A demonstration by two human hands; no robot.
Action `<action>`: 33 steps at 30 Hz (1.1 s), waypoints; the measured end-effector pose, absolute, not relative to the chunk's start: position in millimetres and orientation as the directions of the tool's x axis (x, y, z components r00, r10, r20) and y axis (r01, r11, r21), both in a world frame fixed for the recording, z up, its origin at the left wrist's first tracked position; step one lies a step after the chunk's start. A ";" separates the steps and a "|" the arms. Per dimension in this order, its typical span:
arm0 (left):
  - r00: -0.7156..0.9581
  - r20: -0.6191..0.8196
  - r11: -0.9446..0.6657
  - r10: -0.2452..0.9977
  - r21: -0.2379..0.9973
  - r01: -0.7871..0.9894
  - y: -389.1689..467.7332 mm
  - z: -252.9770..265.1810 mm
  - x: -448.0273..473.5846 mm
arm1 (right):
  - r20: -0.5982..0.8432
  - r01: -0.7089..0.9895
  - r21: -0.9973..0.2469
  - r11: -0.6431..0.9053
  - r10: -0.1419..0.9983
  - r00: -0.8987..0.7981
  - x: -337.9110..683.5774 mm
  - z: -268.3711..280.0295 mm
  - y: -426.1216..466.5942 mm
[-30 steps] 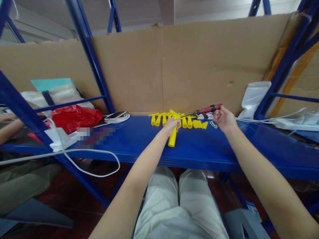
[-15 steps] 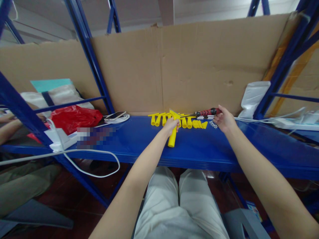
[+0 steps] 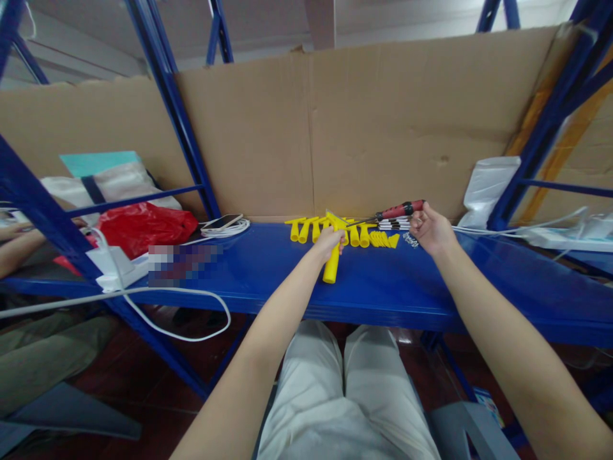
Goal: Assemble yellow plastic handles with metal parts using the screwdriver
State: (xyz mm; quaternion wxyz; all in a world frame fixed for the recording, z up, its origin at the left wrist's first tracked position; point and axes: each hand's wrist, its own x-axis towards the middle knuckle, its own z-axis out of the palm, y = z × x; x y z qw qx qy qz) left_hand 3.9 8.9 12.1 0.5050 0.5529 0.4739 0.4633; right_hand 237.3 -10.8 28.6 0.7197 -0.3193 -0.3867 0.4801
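My left hand (image 3: 329, 243) is closed around a yellow scraper (image 3: 330, 271), its round handle pointing toward me and its wide head tilted up. In my right hand (image 3: 433, 231) the fingertips grip the rear end of a red-and-black screwdriver (image 3: 395, 211). The screwdriver's thin shaft slants down to the left, with its tip at the scraper's head; whether a screw sits there is too small to tell. Behind my left hand lie several more yellow scrapers (image 3: 303, 231) in a row. Small yellow pieces (image 3: 380, 239) and a little heap of screws (image 3: 410, 239) lie nearer my right hand.
A blue shelf table (image 3: 268, 275) backs onto a cardboard wall (image 3: 373, 128). Leftward are a phone (image 3: 225, 222), coiled white cable (image 3: 239, 228), a red bag (image 3: 146, 227) and another person's arm (image 3: 22, 249). On the right stand a white bag (image 3: 489, 191) and a power strip (image 3: 555, 239).
The screwdriver's rear end has risen slightly, and the fingers of my right hand have shifted their hold on it. My left hand and the scraper stay in place.
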 end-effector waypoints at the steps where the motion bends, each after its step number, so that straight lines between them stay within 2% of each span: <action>1: 0.122 0.033 -0.040 0.992 0.998 0.053 9.2 11.8 3.8 | 0.248 -0.433 -0.837 0.335 0.937 0.245 237.6 27.4 -9.1; 8: 0.135 0.033 -0.041 0.990 0.998 0.057 10.2 11.2 3.8 | 0.201 -0.425 -0.831 0.358 0.907 0.371 237.3 23.8 -3.0; 12: 0.145 0.027 -0.036 0.989 0.998 0.055 9.8 11.9 4.3 | 0.164 -0.427 -0.847 0.316 0.920 0.355 236.7 24.5 -4.1; 20: 0.148 0.024 -0.033 0.989 0.998 0.059 10.5 11.8 4.5 | 0.178 -0.426 -0.853 0.301 0.936 0.304 237.3 24.6 -5.7; 33: 0.142 0.030 -0.037 0.989 0.998 0.042 10.3 11.0 3.6 | 0.252 -0.372 -0.852 0.368 0.912 0.325 231.0 27.0 -11.8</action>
